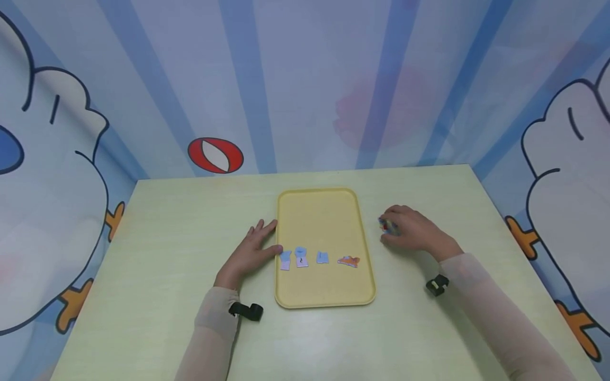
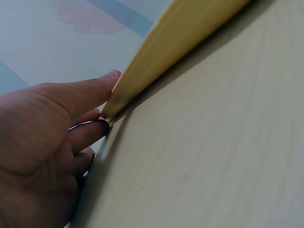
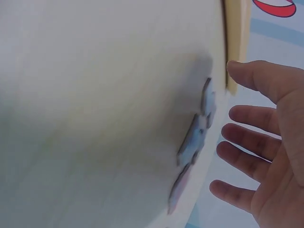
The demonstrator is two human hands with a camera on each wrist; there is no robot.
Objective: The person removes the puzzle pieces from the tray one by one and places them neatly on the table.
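Observation:
My left hand [image 1: 248,258] lies at the left side of a yellow tray [image 1: 316,222], thumb and a fingertip touching its rim; the left wrist view shows these fingers fairly straight against the tray wall [image 2: 156,52]. To the right of the tray, my right hand [image 1: 412,228] hovers over colourful jigsaw pieces [image 1: 388,226]. Spread fingers with nothing between them appear in the right wrist view, beside several pieces [image 3: 192,140] lying on the table. Inside the tray are blue-and-lilac jigsaw pieces [image 1: 301,257] and an orange piece [image 1: 349,261].
A pale wooden table [image 1: 190,211] carries the tray near its middle. Behind it hangs a blue striped cloth backdrop [image 1: 310,84] with cartoon figures at both sides. Black bands [image 1: 248,311] are on both wrists.

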